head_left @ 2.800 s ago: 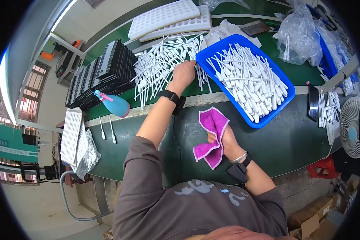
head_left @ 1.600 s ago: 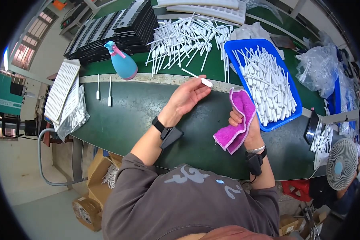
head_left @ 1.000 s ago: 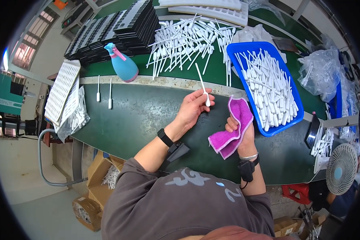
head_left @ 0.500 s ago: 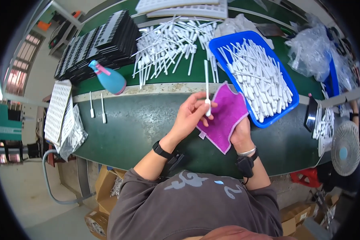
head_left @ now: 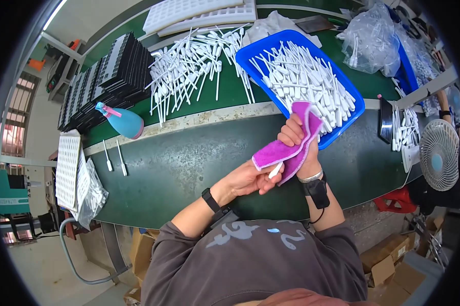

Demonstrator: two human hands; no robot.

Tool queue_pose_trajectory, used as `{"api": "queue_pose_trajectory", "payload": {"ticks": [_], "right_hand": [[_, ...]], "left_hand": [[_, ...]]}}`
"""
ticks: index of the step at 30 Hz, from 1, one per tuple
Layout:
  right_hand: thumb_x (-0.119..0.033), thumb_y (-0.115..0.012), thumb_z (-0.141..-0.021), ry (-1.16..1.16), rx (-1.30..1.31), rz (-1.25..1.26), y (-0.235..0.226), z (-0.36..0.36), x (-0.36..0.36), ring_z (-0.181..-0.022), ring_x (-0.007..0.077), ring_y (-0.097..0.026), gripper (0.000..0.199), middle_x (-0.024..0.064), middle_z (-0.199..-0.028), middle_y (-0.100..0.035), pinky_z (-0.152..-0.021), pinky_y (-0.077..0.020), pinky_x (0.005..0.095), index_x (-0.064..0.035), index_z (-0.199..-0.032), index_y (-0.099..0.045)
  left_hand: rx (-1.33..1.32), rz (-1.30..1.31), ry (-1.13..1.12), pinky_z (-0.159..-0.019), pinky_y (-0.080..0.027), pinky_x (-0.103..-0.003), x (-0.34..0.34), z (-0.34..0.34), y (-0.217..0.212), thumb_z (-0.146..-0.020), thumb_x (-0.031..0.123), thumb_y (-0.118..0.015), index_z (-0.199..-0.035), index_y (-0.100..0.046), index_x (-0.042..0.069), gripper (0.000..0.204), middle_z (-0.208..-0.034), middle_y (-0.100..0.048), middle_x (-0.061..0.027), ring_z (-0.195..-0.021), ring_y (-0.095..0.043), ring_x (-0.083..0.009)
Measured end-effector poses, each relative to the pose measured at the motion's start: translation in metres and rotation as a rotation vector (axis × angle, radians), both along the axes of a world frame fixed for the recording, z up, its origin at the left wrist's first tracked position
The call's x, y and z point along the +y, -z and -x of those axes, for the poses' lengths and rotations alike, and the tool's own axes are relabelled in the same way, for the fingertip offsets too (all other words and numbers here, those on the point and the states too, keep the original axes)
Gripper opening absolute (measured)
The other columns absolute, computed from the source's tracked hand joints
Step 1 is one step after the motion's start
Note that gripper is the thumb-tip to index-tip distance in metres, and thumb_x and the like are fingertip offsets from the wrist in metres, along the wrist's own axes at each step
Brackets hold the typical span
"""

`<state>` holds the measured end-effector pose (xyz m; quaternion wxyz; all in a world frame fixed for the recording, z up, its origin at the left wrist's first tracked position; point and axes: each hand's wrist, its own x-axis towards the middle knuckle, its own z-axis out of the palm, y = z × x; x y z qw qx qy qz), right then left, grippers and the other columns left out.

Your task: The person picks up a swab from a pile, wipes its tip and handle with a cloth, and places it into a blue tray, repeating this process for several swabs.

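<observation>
My left hand (head_left: 248, 179) grips the thick end of a white plastic stick (head_left: 276, 170). The thin shaft disappears inside a purple cloth (head_left: 278, 153) with a pale stitched edge. My right hand (head_left: 300, 145) is closed around that cloth, over where the shaft would run. A blue tray (head_left: 356, 104) just beyond my right hand is heaped with similar white sticks (head_left: 311, 81). More of them lie in a loose pile (head_left: 189, 66) across the bench, and two separate sticks (head_left: 122, 159) rest on the bench at the left.
A blue spray bottle (head_left: 124, 122) with a pink trigger leans at the left, before stacked black trays (head_left: 100, 76). White perforated panels (head_left: 67, 171) hang over the left edge. At the right stand a small fan (head_left: 438, 155) and clear plastic bags (head_left: 370, 41).
The stick, upright in my left hand before, is now tilted into the cloth. My right hand has folded the cloth and closed around it. The whole view has shifted slightly.
</observation>
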<state>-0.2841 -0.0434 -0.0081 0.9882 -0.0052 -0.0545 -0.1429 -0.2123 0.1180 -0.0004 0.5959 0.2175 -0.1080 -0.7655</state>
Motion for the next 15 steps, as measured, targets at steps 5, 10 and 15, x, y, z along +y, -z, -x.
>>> {"api": "queue_pose_trajectory", "payload": {"ticks": [5,10,15], "right_hand": [[-0.03,-0.039,-0.097,0.128,0.377,0.194,-0.007,-0.004,0.027,-0.051,0.0089,-0.04,0.027,-0.0005,-0.063,-0.041,-0.052,-0.035,0.023,-0.0068,-0.09,-0.051],[-0.024,-0.047,-0.094,0.125,0.466,0.708,0.043,0.008,0.028,-0.071,0.0109,-0.055,0.026,0.005,-0.081,-0.059,-0.063,-0.0465,0.0262,-0.0032,-0.109,-0.053],[-0.012,-0.054,-0.091,0.591,0.29,1.643,0.018,0.002,0.05,-0.094,0.0119,-0.057,0.035,0.006,-0.102,-0.062,-0.074,-0.0505,0.0264,-0.0023,-0.125,-0.049]], "left_hand": [[-0.368,-0.144,-0.299,-0.043,-0.044,-0.023,0.0,-0.003,0.002,-0.094,0.02,-0.053,-0.1,-0.055,0.003,0.018,-0.068,-0.058,-0.0059,-0.051,-0.055,-0.0112],[-0.99,-0.305,-0.188,-0.046,-0.04,-0.021,0.012,-0.024,-0.046,-0.094,0.02,-0.055,-0.094,-0.064,0.002,0.02,-0.063,-0.056,-0.0014,-0.053,-0.051,-0.0076],[-1.345,-0.207,-0.738,-0.048,-0.033,-0.018,0.005,-0.051,-0.053,-0.092,0.019,-0.058,-0.085,-0.071,0.002,0.023,-0.063,-0.053,0.0036,-0.054,-0.044,-0.003]]}}
